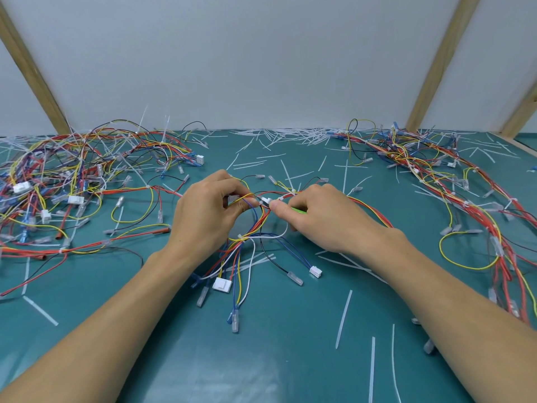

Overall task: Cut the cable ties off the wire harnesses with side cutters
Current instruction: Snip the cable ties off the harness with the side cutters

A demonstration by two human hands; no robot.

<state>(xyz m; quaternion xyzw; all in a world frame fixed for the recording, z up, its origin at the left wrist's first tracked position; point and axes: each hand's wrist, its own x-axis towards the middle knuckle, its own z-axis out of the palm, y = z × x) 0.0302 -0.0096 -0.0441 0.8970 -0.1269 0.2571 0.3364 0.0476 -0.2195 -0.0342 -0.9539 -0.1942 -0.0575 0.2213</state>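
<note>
A wire harness [247, 242] of red, yellow, blue, white and black wires lies on the green mat in the middle. My left hand [207, 216] pinches its wires near a white cable tie [268, 201]. My right hand [319, 219] grips side cutters [299, 210] with a green handle, mostly hidden under the fingers. The metal jaws sit at the tie, between both thumbs. Another white tie [240, 236] binds the bundle just below my left hand. White connectors [222, 285] hang at the harness ends.
A tangled pile of harnesses [64, 181] fills the left of the mat [276, 359]. Another pile [436, 175] runs down the right side. Cut white tie strips [343, 318] are scattered across the mat and heaped along the back wall. Wooden struts lean at both sides.
</note>
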